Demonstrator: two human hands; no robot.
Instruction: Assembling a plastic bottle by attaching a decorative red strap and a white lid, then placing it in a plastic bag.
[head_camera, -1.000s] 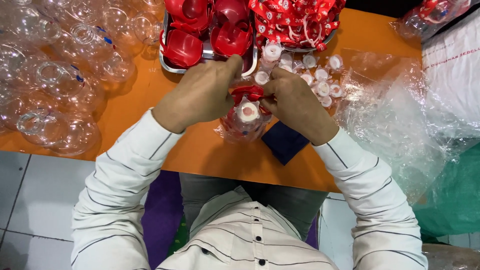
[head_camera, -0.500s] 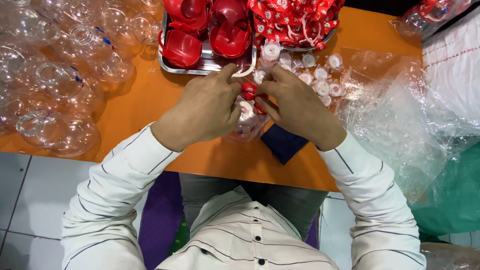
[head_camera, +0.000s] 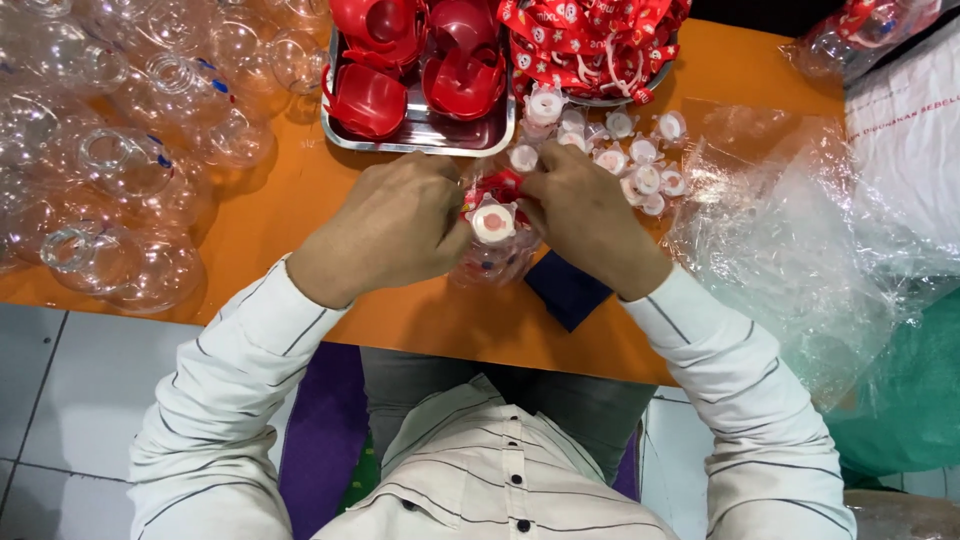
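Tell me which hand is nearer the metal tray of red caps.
Left. The left hand sits just below the metal tray, its knuckles almost at the tray's front rim. The right hand lies further to the tray's right, below the small white caps.

Orange table (head_camera: 300, 200) over white tiled floor (head_camera: 60, 400); even, bright light.

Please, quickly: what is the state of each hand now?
Left hand: closed on the clear bottle with a white cap.
Right hand: fingers closed on the same bottle's top.
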